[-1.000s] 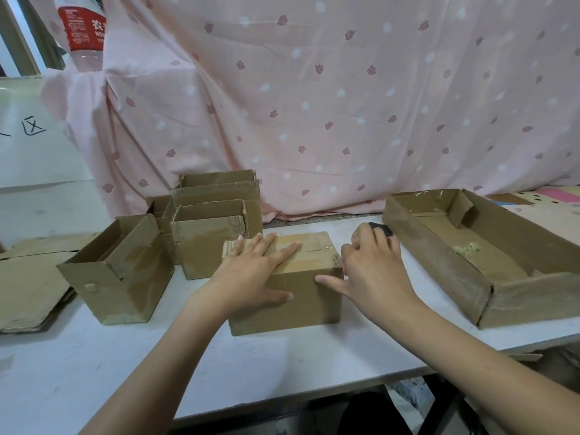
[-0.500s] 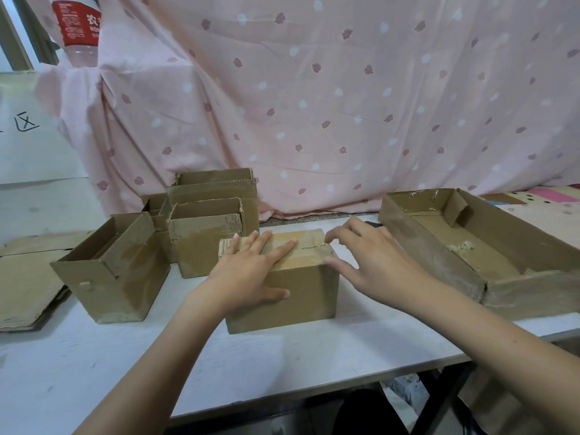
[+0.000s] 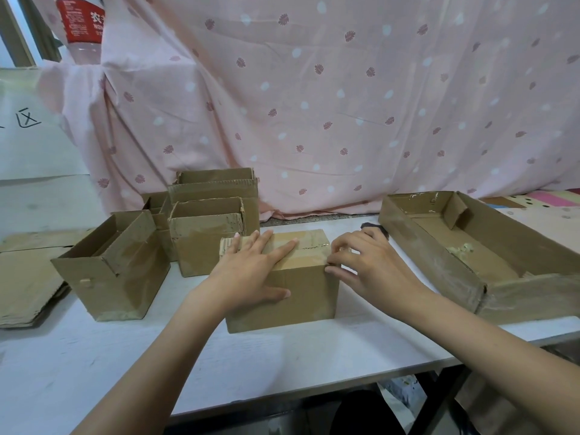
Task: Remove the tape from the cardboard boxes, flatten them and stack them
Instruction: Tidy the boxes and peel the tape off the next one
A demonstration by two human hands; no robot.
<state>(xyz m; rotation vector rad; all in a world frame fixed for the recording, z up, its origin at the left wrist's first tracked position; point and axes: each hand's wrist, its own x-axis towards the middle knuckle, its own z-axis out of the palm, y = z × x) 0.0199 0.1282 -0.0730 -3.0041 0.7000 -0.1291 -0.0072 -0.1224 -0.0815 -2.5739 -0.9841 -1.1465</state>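
- Task judged early-ish: one closed box (image 3: pixel 282 277) is being worked at table (image 3: pixel 219 372) center, tape (image 3: pixel 301 249) not yet off, seen as a glossy strip running along the top seam.
- Left hand (image 3: pixel 251 274) is laid flat on the box top w/ fingers straight, thumb down the front face. Nothing gripped, box just pinned in place.
- Right hand (image 3: pixel 367 265) sits at the box's 3 o'clock top corner, fingertips curled in and picking at the tape end. Whether tape is actually pinched can't be told, fingertips hide it.
- A small dark thing (image 3: pixel 375 229) is seen behind the right hand, approx 1 o'clock of the box. Too hidden to ID.
- Still left: upright open boxes at 10-11 o'clock. Front one (image 3: pixel 110 268) stands nearest, a cluster (image 3: pixel 207 221) of a few more is packed behind it. Shiny tape patches can be made out on some sides, so prob. not stripped yet.
- Big shallow box (image 3: pixel 470 246) at 2-3 o'clock, open, not flattened, scraps inside.
- Done so far, prob.: flat cardboard pile (image 3: pixel 25 287) at 9 o'clock, off the table edge. Count can't be read.
- So most boxes are yet to be de-taped, flattened, stacked.
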